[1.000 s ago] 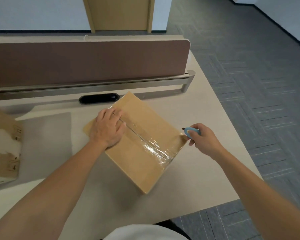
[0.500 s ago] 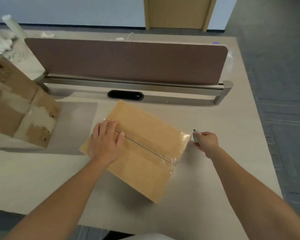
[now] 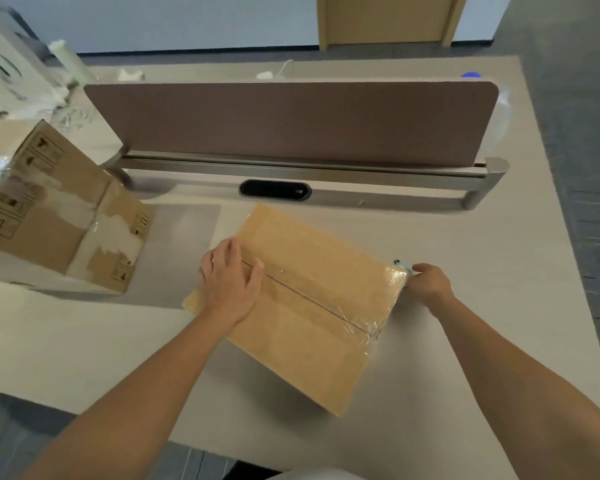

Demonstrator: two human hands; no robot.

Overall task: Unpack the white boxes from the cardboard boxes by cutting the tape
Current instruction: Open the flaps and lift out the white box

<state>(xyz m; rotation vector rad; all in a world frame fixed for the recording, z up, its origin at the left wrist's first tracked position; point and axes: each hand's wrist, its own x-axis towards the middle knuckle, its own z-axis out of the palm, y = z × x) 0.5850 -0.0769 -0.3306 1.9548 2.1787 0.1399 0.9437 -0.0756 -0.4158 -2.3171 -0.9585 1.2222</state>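
**Hands on the taped box, cutter at its right corner**

Left hand (image 3: 230,284) is flat and open, palm down, pressing the left end of the cardboard box (image 3: 305,303), fingers spread across the start of the centre seam. Box lies flat on the counter (image 3: 465,341), rotated so its corners point toward and away from the person. Clear tape (image 3: 368,327) runs along the seam and wraps over the right edge; a dark line shows down the seam, can't tell whether it's cut. Flaps closed, no white box visible.

Right hand (image 3: 430,282) is closed around a small blue cutter (image 3: 400,265), only its tip showing, touching the box's far right corner at the tape-covered edge.

Far left on the counter: a second cardboard box (image 3: 49,209), bigger, with torn patches and printed handling marks, well apart from the working box. Behind both, a brown divider panel (image 3: 291,123) on a metal rail, with a black oval slot (image 3: 274,189) just beyond the box.
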